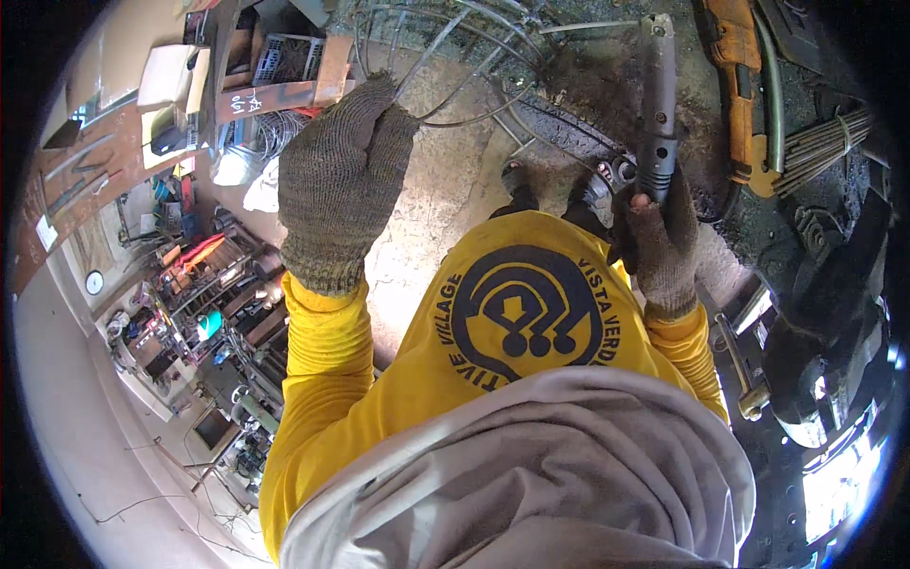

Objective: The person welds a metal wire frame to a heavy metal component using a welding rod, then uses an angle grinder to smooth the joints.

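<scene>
My left hand [341,180], in a dark knitted glove, is closed at the edge of a frame of bent metal rods [445,43]. The curved rods run off to the right and toward the far edge. Its fingertips are partly hidden by the glove's back, so the exact grip does not show. In my right hand [664,237], also gloved, is a grey cylindrical power tool [657,104], gripped round its slotted lower end. The tool points away from me, apart from the frame. A fingertip shows bare through the right glove.
At far right lie an orange power tool [735,76], a tied bundle of thin rods [825,152] and a hammer [749,389]. Dark cables cross the concrete floor [427,218] near my feet. Cluttered shelves and benches [237,313] stand left, with coiled wire [270,133] nearby.
</scene>
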Available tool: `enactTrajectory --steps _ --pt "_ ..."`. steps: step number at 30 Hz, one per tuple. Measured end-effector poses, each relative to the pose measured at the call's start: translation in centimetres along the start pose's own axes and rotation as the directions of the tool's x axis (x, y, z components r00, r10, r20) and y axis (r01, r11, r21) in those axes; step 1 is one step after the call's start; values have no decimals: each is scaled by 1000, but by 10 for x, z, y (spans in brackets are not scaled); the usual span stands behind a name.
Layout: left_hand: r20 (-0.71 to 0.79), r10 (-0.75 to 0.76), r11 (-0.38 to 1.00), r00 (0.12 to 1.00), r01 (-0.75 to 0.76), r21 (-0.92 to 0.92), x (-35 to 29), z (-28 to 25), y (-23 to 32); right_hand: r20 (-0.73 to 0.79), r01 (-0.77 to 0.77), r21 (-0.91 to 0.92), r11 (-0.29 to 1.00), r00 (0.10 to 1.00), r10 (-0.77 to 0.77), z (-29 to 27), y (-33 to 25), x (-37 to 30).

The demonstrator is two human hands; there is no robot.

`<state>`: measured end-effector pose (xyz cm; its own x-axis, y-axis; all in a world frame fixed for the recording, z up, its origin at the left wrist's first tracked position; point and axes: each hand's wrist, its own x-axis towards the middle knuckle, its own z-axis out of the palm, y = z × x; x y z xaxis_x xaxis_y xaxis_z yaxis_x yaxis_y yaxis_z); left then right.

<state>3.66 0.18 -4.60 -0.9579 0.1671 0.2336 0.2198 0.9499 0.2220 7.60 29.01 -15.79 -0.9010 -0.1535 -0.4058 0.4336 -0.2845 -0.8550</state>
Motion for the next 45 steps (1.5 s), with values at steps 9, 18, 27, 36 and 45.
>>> enactTrajectory --steps 9,18,27,36,45 --pt "53 -47 999 997 46 22 1 -2 1 11 -16 -52 999 1000 16 4 -1 0" --pt "-27 41 998 999 -40 42 -2 2 -2 36 30 -46 998 999 -28 4 1 0" --pt "22 -20 999 1000 20 26 -2 1 1 -17 -40 -181 983 999 38 5 2 5" --pt "-1 7 1000 1000 -7 -17 -3 2 -1 30 -13 -210 978 999 20 7 -4 2" --pt "-1 33 999 999 -33 21 -4 2 -4 29 16 -207 978 1000 -10 8 3 3"
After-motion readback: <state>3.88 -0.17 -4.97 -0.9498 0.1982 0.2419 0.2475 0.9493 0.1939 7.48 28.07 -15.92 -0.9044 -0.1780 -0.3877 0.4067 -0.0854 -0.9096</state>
